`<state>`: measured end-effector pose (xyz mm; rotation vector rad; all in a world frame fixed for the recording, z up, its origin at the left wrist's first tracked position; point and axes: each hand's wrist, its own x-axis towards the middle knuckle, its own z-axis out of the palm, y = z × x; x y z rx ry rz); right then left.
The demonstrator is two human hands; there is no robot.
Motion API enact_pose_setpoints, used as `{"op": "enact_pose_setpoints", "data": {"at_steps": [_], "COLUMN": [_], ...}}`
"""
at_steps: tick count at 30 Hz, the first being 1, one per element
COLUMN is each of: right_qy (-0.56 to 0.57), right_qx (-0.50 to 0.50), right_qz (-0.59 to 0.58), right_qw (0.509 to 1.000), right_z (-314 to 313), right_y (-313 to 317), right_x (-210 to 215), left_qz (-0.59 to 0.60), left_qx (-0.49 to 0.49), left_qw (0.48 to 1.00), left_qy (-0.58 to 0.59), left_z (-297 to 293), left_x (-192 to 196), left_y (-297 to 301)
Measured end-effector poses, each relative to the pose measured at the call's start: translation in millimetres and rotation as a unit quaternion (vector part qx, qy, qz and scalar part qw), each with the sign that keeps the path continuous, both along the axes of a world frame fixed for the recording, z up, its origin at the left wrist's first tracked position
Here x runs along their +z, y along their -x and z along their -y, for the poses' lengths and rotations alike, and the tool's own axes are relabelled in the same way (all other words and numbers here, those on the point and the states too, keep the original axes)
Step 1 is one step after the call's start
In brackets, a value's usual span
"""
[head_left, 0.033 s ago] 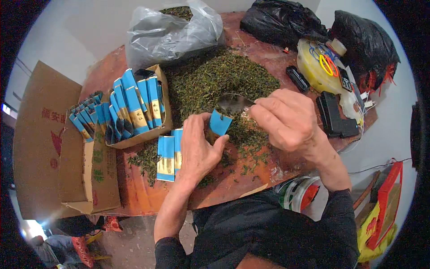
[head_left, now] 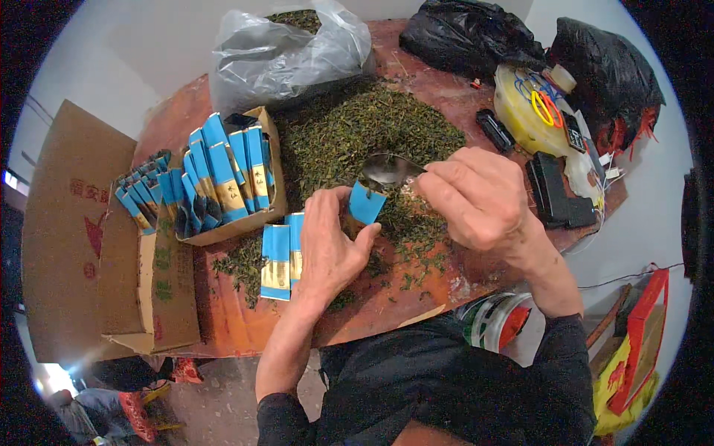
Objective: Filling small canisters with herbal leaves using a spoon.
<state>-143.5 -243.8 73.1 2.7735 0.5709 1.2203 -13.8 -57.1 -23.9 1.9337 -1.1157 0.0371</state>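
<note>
My left hand (head_left: 331, 241) is closed on a small blue packet (head_left: 366, 205), holding it between fingers and thumb; its upper end faces the spoon. In my right hand (head_left: 480, 197) is the handle of a metal spoon (head_left: 387, 169). The spoon's bowl sits just above the packet, apart from it, over a heap of dried green tea leaves (head_left: 372, 119). How much leaf the bowl carries I cannot tell. Blue-and-gold packets (head_left: 275, 260) lie on the table beside my left hand, one partly hidden by it.
A small carton (head_left: 245, 232) full of upright packets stands left of the heap, next to a large open cardboard box (head_left: 67, 260). Behind is a clear plastic bag (head_left: 290, 63) of leaves. Black bags (head_left: 468, 37), scissors (head_left: 547, 108) and a black device (head_left: 550, 193) sit right.
</note>
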Motion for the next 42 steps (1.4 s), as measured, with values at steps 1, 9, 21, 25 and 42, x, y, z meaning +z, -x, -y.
{"op": "enact_pose_setpoints", "data": {"at_steps": [1, 9, 21, 25, 42], "right_qy": [0.000, -0.066, -0.234, -0.279, -0.405], "right_qx": [-0.001, -0.080, -0.234, -0.196, -0.130], "right_qz": [0.000, -0.021, -0.207, -0.154, -0.064], "right_qw": [1.000, 0.994, 0.921, 0.927, 0.903], "right_z": [0, 9, 20, 5, 8], "right_y": [1, 11, 35, 8, -19], "right_x": [-1, -6, -74, -90, -113], "left_qz": [-0.004, -0.016, -0.051, -0.069, -0.055], "left_qx": [0.000, 0.012, 0.051, 0.045, 0.046], "left_qw": [1.000, 1.000, 0.997, 0.997, 0.997], "left_qy": [0.003, 0.021, 0.009, -0.007, 0.011], "left_z": [0, -5, -12, -15, -14], "left_x": [0, 1, 2, -3, -1], "left_y": [0, 0, -2, -4, -1]}}
